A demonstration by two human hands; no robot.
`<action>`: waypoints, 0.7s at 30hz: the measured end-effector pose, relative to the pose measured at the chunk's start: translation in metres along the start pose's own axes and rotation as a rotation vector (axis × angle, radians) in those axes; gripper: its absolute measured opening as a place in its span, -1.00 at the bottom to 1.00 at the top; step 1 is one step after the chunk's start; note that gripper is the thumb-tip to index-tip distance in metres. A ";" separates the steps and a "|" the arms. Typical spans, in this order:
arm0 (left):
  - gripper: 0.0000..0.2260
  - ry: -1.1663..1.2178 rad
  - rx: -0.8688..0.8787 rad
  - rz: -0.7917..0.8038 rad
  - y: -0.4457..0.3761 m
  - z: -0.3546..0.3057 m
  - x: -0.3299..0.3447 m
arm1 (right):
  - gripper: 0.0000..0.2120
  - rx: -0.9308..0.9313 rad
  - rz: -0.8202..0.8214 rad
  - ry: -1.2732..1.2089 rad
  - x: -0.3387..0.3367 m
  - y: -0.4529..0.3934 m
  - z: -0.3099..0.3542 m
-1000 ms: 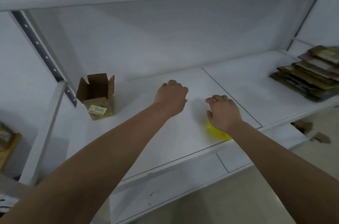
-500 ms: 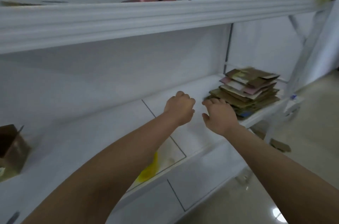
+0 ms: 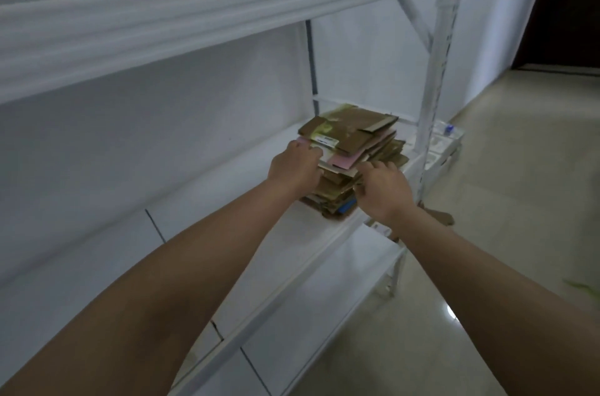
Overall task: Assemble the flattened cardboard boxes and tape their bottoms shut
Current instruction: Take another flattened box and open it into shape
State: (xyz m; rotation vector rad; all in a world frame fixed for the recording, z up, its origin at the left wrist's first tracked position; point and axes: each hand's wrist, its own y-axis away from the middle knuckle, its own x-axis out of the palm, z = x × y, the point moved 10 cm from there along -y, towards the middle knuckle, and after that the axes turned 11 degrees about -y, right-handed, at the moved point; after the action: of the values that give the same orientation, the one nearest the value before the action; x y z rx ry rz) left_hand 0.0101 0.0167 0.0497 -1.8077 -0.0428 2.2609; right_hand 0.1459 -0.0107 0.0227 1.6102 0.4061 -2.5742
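While both hands work at the near edge of the stack of flattened boxes (image 3: 354, 149), the pile can shift or spill off the shelf (image 3: 259, 233).

As the stack sits at the right end of the middle shelf, close to its front lip, its layers lie unevenly, with a pink sheet (image 3: 345, 159) and several brown flaps jutting out. The left hand (image 3: 297, 167) curls its fingers into the upper layers at the near-left corner; the right hand (image 3: 383, 188) curls against the near-right side lower down, though whether it actually pinches a sheet cannot be told. Pulling one box out sideways is likely to drag neighbouring sheets with it, and loose lower layers may slide over the lip to the floor (image 3: 506, 201). Lifting from the top, with the pile steadied, reduces this risk.
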 end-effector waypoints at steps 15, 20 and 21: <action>-0.32 -0.072 0.135 -0.038 -0.114 -0.011 0.048 | -0.59 0.098 0.002 -0.028 0.018 -0.075 -0.030; -0.16 -0.114 0.177 0.000 -0.135 -0.013 0.063 | -0.50 0.093 0.031 -0.024 0.025 -0.084 -0.035; -0.16 -0.109 0.190 0.013 -0.137 -0.015 0.065 | -0.49 0.092 0.032 -0.025 0.027 -0.085 -0.035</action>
State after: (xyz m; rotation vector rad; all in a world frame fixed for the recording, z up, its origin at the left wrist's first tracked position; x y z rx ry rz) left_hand 0.0348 0.1614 0.0080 -1.5923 0.1592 2.2843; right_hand 0.1475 0.0821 -0.0003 1.5965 0.2623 -2.6228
